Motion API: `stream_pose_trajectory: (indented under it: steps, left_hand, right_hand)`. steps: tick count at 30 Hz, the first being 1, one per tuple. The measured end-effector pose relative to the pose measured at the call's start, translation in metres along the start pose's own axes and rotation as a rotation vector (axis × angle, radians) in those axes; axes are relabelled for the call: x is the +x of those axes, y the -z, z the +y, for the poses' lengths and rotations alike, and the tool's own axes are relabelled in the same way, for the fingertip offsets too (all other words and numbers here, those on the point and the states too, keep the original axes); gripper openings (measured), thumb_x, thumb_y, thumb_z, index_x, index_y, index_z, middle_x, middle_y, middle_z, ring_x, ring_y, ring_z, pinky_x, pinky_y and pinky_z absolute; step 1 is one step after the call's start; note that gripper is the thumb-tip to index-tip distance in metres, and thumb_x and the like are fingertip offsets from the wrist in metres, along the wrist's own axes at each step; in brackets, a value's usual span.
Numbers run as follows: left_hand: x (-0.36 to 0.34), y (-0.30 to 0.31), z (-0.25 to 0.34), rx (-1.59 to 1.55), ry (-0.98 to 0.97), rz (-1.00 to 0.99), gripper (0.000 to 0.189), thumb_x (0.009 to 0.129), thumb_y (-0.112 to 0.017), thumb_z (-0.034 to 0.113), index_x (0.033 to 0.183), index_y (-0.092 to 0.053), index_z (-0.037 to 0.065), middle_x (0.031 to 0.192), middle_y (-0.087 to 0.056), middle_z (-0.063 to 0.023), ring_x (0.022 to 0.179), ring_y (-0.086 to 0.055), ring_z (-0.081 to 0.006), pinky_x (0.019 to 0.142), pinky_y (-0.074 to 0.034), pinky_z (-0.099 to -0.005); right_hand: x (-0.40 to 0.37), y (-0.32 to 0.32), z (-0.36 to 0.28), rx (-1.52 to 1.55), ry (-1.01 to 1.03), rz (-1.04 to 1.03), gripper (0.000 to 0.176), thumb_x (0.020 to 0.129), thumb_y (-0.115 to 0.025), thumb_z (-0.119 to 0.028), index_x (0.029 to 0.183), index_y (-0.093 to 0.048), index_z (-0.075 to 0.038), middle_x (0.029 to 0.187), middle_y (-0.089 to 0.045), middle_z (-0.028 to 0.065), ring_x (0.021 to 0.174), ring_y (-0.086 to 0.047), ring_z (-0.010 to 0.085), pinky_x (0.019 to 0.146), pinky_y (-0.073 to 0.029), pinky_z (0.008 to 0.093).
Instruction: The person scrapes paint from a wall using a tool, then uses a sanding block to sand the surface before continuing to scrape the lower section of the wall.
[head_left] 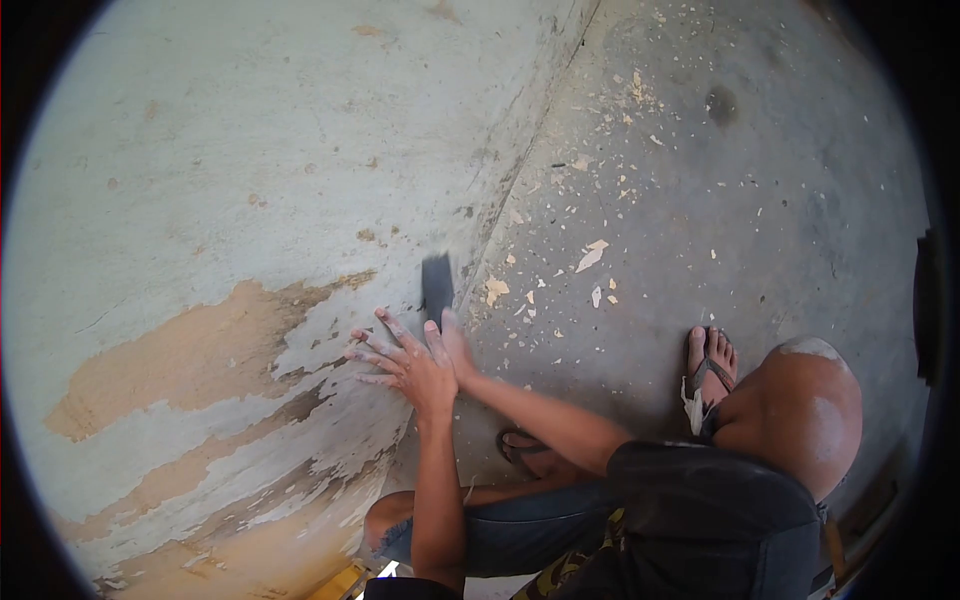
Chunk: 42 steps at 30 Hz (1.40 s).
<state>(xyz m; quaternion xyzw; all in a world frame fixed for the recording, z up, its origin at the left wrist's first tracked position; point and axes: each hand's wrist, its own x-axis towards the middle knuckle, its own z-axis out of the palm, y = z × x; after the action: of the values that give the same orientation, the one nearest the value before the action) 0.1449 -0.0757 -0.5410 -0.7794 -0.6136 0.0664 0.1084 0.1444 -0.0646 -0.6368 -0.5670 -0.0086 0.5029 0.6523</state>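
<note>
Spread left hand (pixel 405 365) flat on peeling wall (pixel 250 180); right hand (pixel 457 350) grips scraper (pixel 437 285) at the wall's bottom edge, floor (pixel 700 200) open

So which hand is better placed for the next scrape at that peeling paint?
Right, probably. The right hand grips the scraper, with its blade at the wall. The left hand lies spread flat on the peeling paint and holds nothing.

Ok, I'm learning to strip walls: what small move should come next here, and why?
Probably push the scraper into the flaking paint beside the left hand; the right hand holds it at the wall, where lifted paint edges border bare patches.
</note>
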Motion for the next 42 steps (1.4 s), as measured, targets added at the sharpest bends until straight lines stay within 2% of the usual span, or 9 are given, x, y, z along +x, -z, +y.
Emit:
stream_pose_trajectory:
  steps: [2, 9, 12, 14, 20, 23, 30, 39, 42]
  left_hand:
    - [0.001, -0.001, 0.003, 0.046, -0.007, 0.06, 0.076, 0.101, -0.036, 0.052, 0.16, -0.004, 0.015, 0.159, 0.011, -0.0336, 0.142, 0.016, -0.0584, 0.105, 0.009, -0.0762]
    - [-0.002, 0.011, -0.005, 0.033, -0.009, -0.045, 0.079, 0.1, -0.037, 0.053, 0.16, -0.003, 0.013, 0.158, 0.011, -0.0345, 0.142, 0.016, -0.059, 0.105, 0.009, -0.0764]
    - [-0.002, 0.001, 0.0, 0.011, -0.019, 0.011, 0.079, 0.101, -0.038, 0.053, 0.16, -0.003, 0.013, 0.158, 0.011, -0.034, 0.142, 0.017, -0.0582, 0.105, 0.009, -0.0763]
    - [0.0, -0.002, 0.002, -0.009, -0.016, 0.076, 0.079, 0.101, -0.037, 0.053, 0.16, -0.003, 0.013, 0.159, 0.012, -0.0332, 0.143, 0.017, -0.0572, 0.105, 0.009, -0.076]
    - [-0.004, 0.017, -0.002, 0.009, -0.007, -0.048, 0.078, 0.101, -0.037, 0.053, 0.16, -0.004, 0.013, 0.159, 0.011, -0.0326, 0.143, 0.016, -0.0564, 0.106, 0.008, -0.0758]
    - [-0.002, 0.01, 0.001, 0.025, 0.006, -0.023, 0.077, 0.102, -0.035, 0.052, 0.16, -0.001, 0.015, 0.159, 0.015, -0.0303, 0.143, 0.021, -0.0545, 0.105, 0.007, -0.0768]
    - [-0.003, 0.015, 0.002, -0.005, 0.02, -0.038, 0.077, 0.101, -0.035, 0.053, 0.16, -0.001, 0.015, 0.16, 0.016, -0.0294, 0.143, 0.02, -0.0546, 0.105, 0.007, -0.0771]
    - [-0.005, 0.006, -0.001, -0.005, 0.006, 0.034, 0.077, 0.101, -0.037, 0.051, 0.16, -0.004, 0.014, 0.16, 0.01, -0.0321, 0.144, 0.016, -0.0555, 0.106, 0.009, -0.0753]
    - [-0.004, 0.015, 0.0, 0.0, 0.001, -0.021, 0.078, 0.101, -0.038, 0.051, 0.159, -0.003, 0.012, 0.159, 0.01, -0.0335, 0.143, 0.016, -0.0565, 0.106, 0.009, -0.0752]
  right_hand:
    - [-0.015, 0.003, 0.003, -0.173, -0.182, -0.398, 0.064, 0.106, -0.025, -0.042, 0.134, -0.047, 0.011, 0.141, -0.048, 0.029, 0.134, -0.043, 0.0388, 0.114, -0.03, 0.0381]
    - [0.024, 0.004, -0.025, 0.239, -0.382, -0.127, 0.067, 0.106, -0.024, -0.045, 0.13, -0.049, 0.012, 0.133, -0.052, 0.0328, 0.127, -0.05, 0.0424, 0.106, -0.038, 0.0437]
    - [-0.002, -0.006, 0.019, -0.253, 0.227, 0.042, 0.067, 0.106, -0.024, -0.046, 0.122, -0.052, 0.012, 0.126, -0.057, 0.033, 0.122, -0.054, 0.043, 0.101, -0.041, 0.0452]
    - [-0.017, 0.005, -0.003, -0.154, -0.241, -0.338, 0.066, 0.105, -0.026, -0.047, 0.122, -0.052, 0.012, 0.127, -0.056, 0.0332, 0.123, -0.053, 0.042, 0.104, -0.039, 0.0437]
    - [0.031, 0.014, -0.048, 0.277, -0.374, -0.138, 0.068, 0.104, -0.03, -0.05, 0.122, -0.051, 0.012, 0.132, -0.051, 0.0334, 0.127, -0.049, 0.0419, 0.103, -0.039, 0.0453]
    - [-0.008, -0.009, 0.003, -0.049, 0.111, -0.109, 0.067, 0.104, -0.028, -0.048, 0.122, -0.051, 0.013, 0.132, -0.053, 0.031, 0.127, -0.049, 0.0402, 0.104, -0.039, 0.0449]
    - [0.025, -0.018, 0.0, 0.078, 0.16, 0.089, 0.064, 0.104, -0.029, -0.047, 0.117, -0.053, 0.011, 0.123, -0.055, 0.0336, 0.122, -0.05, 0.0442, 0.102, -0.039, 0.0481]
    - [0.0, 0.001, -0.012, -0.29, -0.252, -0.475, 0.067, 0.106, -0.024, -0.044, 0.132, -0.047, 0.012, 0.138, -0.048, 0.034, 0.134, -0.043, 0.0429, 0.113, -0.031, 0.0419]
    - [0.03, -0.014, -0.002, 0.163, 0.107, 0.116, 0.068, 0.103, -0.03, -0.051, 0.12, -0.053, 0.01, 0.126, -0.054, 0.0344, 0.123, -0.05, 0.0455, 0.103, -0.039, 0.0479]
